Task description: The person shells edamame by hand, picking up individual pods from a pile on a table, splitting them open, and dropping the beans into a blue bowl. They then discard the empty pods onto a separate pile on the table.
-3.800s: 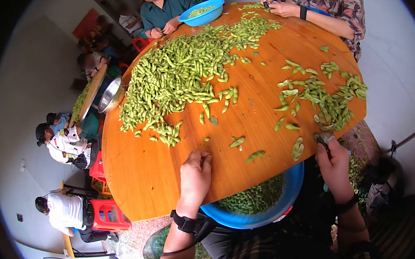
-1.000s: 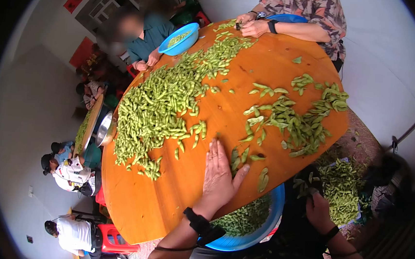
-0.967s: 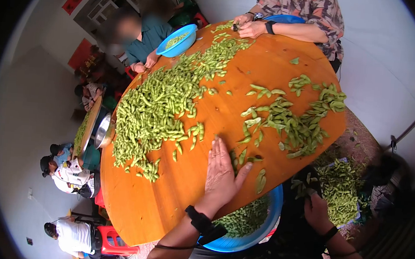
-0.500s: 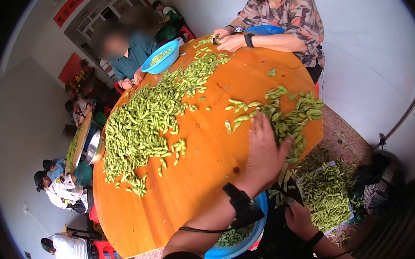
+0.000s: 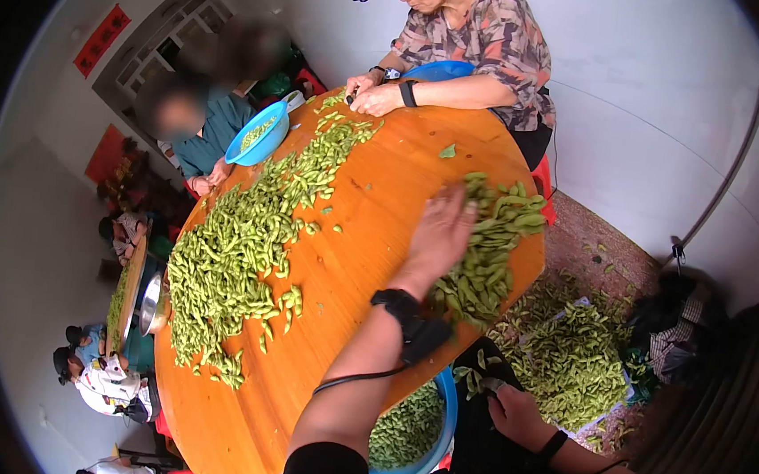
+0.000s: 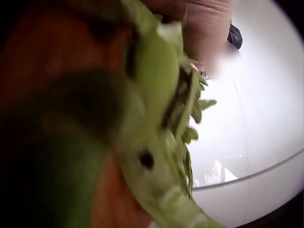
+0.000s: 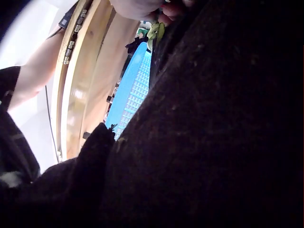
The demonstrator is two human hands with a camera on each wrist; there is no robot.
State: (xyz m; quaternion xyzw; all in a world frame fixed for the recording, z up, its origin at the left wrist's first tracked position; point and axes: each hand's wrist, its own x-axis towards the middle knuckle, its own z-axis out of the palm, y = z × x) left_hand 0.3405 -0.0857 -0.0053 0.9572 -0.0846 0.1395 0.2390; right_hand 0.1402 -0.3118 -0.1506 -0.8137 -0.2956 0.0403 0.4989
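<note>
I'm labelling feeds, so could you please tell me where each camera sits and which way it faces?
Head: head-worn, facing forward and down at the table; left hand and right hand show.
Left wrist: on that wrist, facing nearby green pods; that hand partly shows.
Right wrist: on that wrist, facing dark clothing and a blue basin; that hand partly shows.
Head and left wrist share pods.
</note>
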